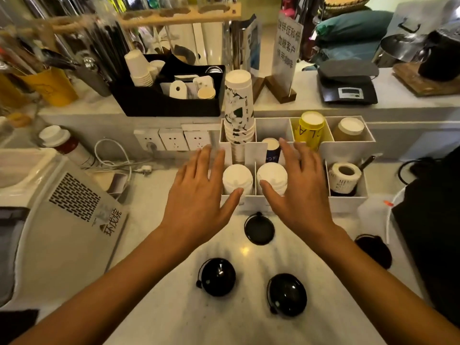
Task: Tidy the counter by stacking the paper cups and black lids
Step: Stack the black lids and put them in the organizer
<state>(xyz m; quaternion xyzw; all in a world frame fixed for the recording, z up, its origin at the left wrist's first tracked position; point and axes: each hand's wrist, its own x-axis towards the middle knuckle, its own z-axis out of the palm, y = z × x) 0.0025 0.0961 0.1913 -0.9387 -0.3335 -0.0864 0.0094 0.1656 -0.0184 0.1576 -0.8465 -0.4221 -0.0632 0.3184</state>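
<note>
Reading what writing shows: a yellow cup stack (310, 131) beyond the right fingertips carries large letters, seemingly "LA", and a dark blue cup (272, 151) between the two sets of fingertips has pale lettering too small to make out. A standing sign (286, 49) far past the fingers bears Chinese text that includes 客户 and 咖啡. A grey appliance (74, 207) left of the left hand has Chinese characters on its lid.

Just ahead of the fingers sits a white divided organizer (348, 202). A tall stack of patterned paper cups (239, 115) rises beyond the left fingertips. Two white cup stacks (237, 179) (271, 178) fill the compartments between the thumbs. A label roll (344, 175) stands right of the right hand. Black lids lie on the counter (174, 307) behind the fingers: one (259, 229) between the wrists, two (217, 276) (286, 293) between the forearms, one (373, 250) outside the right wrist.

The left hand (199, 195) and right hand (298, 190) are spread flat, fingers straight and splayed, grasping nothing. Each thumb tip lies over a white stack's near edge; contact cannot be told.
</note>
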